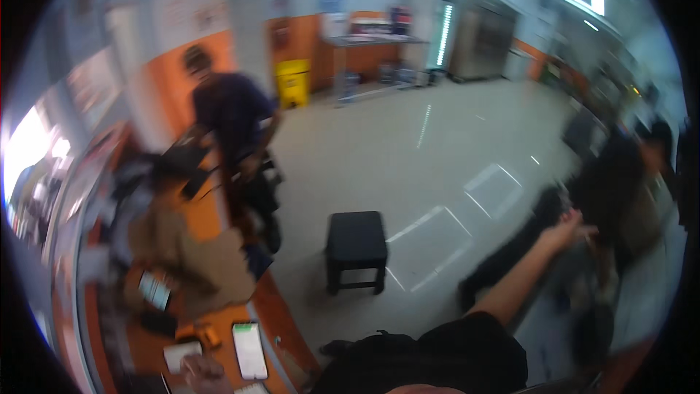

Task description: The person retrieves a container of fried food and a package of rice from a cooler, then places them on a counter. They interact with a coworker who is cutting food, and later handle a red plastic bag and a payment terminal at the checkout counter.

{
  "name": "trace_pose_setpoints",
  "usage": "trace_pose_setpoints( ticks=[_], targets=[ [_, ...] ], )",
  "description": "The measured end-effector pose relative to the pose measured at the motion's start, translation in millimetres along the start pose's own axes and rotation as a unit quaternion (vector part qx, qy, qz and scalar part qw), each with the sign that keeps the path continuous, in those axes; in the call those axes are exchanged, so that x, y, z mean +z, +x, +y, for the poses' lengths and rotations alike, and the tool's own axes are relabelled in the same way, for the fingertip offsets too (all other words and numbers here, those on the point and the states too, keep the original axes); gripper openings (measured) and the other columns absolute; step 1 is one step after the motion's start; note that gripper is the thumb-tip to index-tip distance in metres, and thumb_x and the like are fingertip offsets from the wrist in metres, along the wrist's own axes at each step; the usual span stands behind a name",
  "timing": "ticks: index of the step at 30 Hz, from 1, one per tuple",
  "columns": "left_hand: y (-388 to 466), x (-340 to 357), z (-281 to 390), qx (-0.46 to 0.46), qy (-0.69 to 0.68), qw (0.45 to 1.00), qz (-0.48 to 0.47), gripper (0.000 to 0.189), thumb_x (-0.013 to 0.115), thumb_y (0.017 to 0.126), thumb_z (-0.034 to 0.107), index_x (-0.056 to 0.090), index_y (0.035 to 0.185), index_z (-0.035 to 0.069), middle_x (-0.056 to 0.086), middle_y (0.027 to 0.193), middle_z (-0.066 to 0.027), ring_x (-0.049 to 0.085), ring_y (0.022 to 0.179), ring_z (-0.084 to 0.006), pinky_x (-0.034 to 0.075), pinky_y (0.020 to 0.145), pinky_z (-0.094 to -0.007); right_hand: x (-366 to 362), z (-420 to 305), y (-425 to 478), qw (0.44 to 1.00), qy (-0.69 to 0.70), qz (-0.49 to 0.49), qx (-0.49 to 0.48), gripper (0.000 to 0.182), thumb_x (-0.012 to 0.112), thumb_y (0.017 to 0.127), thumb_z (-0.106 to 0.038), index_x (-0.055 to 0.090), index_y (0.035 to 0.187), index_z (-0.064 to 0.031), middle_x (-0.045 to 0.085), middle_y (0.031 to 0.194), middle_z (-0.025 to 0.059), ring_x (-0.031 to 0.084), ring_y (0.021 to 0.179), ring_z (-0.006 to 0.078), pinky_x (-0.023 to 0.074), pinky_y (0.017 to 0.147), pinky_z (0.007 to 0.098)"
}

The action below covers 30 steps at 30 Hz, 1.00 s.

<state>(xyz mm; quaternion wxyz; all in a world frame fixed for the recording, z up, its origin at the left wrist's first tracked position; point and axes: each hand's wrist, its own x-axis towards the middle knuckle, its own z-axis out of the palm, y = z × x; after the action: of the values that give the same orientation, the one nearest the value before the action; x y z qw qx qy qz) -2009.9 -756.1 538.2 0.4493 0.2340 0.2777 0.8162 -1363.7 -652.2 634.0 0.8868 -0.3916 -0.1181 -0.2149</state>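
Observation:
My right arm reaches out to the right, past a dark blurred shape. At its end, my right hand (569, 230) has its fingers bunched near a small thin greyish object (563, 195); blur hides whether it is gripped. My left hand (205, 373) is low over the orange counter (213, 314), fingers curled, at the edge of a pale flat device (181, 354). Whether it holds anything is unclear. Right of it lies a smartphone (250, 351) with a lit white screen. A yellow-orange object (201, 335) sits just behind.
Brown cardboard (219, 271) and another phone-like device (155, 290) lie farther along the counter. A person (229, 115) in a dark shirt is beside its far end. A black stool (357, 241) stands on the shiny tiled floor (404, 175). A yellow bin (293, 83) is at the back.

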Motion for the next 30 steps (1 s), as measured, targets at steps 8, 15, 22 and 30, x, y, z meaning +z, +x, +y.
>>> trace_pose_setpoints(
  ticks=[8,15,22,30],
  targets=[
    [46,86,-74,-0.139,0.010,0.984,-0.109,0.030,0.037,0.080,0.007,0.026,0.052,0.012,0.022,0.044,0.0016,0.018,0.035,-0.0076,0.012,0.032,-0.0233,-71,-29,108,0.996,-0.062,0.059,0.021,0.073,0.054,0.080,-0.018,0.006,0.136,-0.0133,0.056,0.073,0.0004,0.048,0.057,0.0067,0.0371,0.051,0.0191],
    [36,72,-62,-0.091,-0.011,0.994,-0.061,0.031,0.037,0.079,0.007,0.026,0.051,0.013,0.021,0.043,0.0019,0.018,0.036,-0.0077,0.012,0.033,-0.0236,-32,-13,76,0.987,-0.118,-0.074,-0.079,0.056,0.049,0.081,-0.017,0.023,0.128,-0.0009,0.056,0.077,0.0090,0.052,0.067,0.0161,0.0435,0.061,0.0262],
    [-19,65,9,0.073,0.029,0.994,-0.071,0.029,0.046,0.067,-0.001,0.029,0.046,0.009,0.027,0.042,0.0003,0.020,0.035,-0.0082,0.013,0.033,-0.0243,27,-36,-67,0.947,0.096,-0.106,-0.289,0.071,0.047,0.078,-0.008,0.000,0.130,0.0057,0.046,0.061,0.0053,0.044,0.058,0.0129,0.0392,0.058,0.0249],
    [-158,25,77,0.392,0.328,0.803,0.307,0.013,0.047,0.070,-0.001,0.041,0.061,0.006,0.041,0.059,-0.0050,0.041,0.054,-0.0128,0.034,0.048,-0.0236,141,-75,-343,0.907,0.310,-0.205,-0.198,0.073,0.041,0.081,-0.026,-0.004,0.136,-0.0101,0.042,0.119,0.0159,0.047,0.098,0.0269,0.0349,0.087,0.0362]
  ],
)
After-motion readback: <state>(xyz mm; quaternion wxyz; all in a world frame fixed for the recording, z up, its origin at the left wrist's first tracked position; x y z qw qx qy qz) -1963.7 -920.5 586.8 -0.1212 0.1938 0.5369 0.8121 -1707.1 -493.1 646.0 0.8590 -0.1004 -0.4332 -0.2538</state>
